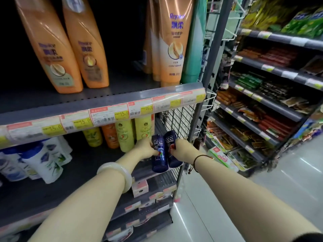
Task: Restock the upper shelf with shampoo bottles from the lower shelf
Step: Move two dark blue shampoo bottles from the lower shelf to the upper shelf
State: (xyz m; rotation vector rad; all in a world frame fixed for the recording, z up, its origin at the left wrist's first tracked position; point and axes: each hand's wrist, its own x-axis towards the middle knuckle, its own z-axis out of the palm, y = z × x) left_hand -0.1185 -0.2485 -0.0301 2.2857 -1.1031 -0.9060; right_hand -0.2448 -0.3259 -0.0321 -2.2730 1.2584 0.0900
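Note:
Two dark blue shampoo bottles stand side by side at the right end of the lower shelf. My left hand grips the left blue bottle around its middle. My right hand grips the right blue bottle from its right side. The upper shelf carries two orange shampoo bottles on the left and several orange tubes with a green tube on the right, with a dark gap between them.
Yellow and orange bottles stand behind the blue ones. White refill pouches lie at the lower shelf's left. A wire grid panel closes the shelf's right end. Snack shelves line the aisle at right, over a pale floor.

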